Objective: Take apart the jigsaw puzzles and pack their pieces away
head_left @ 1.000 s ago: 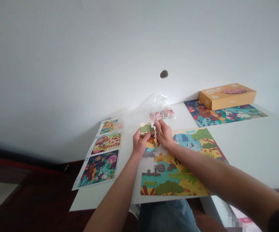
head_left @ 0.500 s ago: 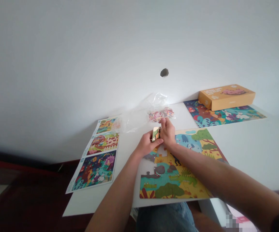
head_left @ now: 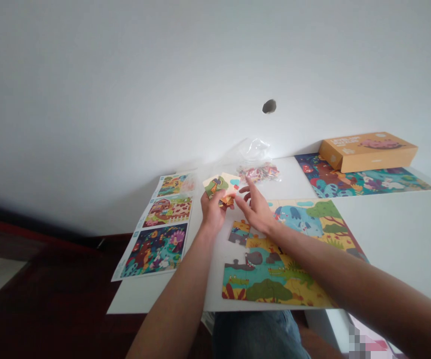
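Several jigsaw puzzle pieces [head_left: 220, 183], spread like a small fan with green, cream and orange prints, are gripped in my left hand [head_left: 211, 213] above the table. Just to their right is my right hand [head_left: 257, 208], its fingers apart and its thumb close to the pieces' edge; whether it touches them is hard to tell. Under my right forearm lies a partly assembled animal jigsaw puzzle [head_left: 267, 293] with crocodiles, a hippo and a blue elephant. Gaps show along its left side, and the forearm covers part of it.
Behind my hands rests a clear plastic bag [head_left: 262, 173] of reddish pieces. A printed picture sheet [head_left: 168, 205] lies at the left. An orange puzzle box [head_left: 374, 153] sits on a dark forest puzzle [head_left: 375, 183] at the back right. The white wall [head_left: 215, 99] rises behind.
My hands have come apart, the left moving leftward with the puzzle pieces, which are now fanned out. My right hand has opened. The view has shifted slightly.
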Demonstrator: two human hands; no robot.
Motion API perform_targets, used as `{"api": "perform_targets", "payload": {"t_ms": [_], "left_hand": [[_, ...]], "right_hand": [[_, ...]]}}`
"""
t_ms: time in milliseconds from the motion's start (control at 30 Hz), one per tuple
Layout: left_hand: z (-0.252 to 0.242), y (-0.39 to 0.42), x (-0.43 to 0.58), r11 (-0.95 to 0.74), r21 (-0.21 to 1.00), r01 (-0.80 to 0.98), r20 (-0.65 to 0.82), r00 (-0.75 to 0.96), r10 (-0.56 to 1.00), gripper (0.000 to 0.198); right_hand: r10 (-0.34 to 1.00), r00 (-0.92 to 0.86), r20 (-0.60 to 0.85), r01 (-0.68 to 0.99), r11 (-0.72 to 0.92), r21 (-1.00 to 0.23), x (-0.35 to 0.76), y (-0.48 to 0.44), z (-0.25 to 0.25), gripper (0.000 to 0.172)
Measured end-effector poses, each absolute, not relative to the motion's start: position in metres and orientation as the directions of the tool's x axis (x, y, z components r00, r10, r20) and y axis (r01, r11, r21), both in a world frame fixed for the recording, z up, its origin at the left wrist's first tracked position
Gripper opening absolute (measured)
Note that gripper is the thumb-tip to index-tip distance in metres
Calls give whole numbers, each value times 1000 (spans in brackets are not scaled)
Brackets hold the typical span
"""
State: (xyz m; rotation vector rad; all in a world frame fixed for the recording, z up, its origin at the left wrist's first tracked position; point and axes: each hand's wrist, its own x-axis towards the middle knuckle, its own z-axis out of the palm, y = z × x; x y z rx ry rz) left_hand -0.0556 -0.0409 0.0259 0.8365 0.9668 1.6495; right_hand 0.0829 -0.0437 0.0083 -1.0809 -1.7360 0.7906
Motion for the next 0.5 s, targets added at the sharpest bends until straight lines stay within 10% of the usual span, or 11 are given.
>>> {"api": "perform_targets", "payload": {"t_ms": [200, 500], "left_hand": [[33, -49, -54, -78, 902, -424, 83, -7, 997, 72], [36, -47, -64, -86, 868, -490, 74, -44, 996, 52]], "right_hand": [[783, -293, 549, 348, 622, -701, 88, -41, 12, 58], [889, -319, 330, 743, 450, -495, 88, -57, 31, 72]]}}
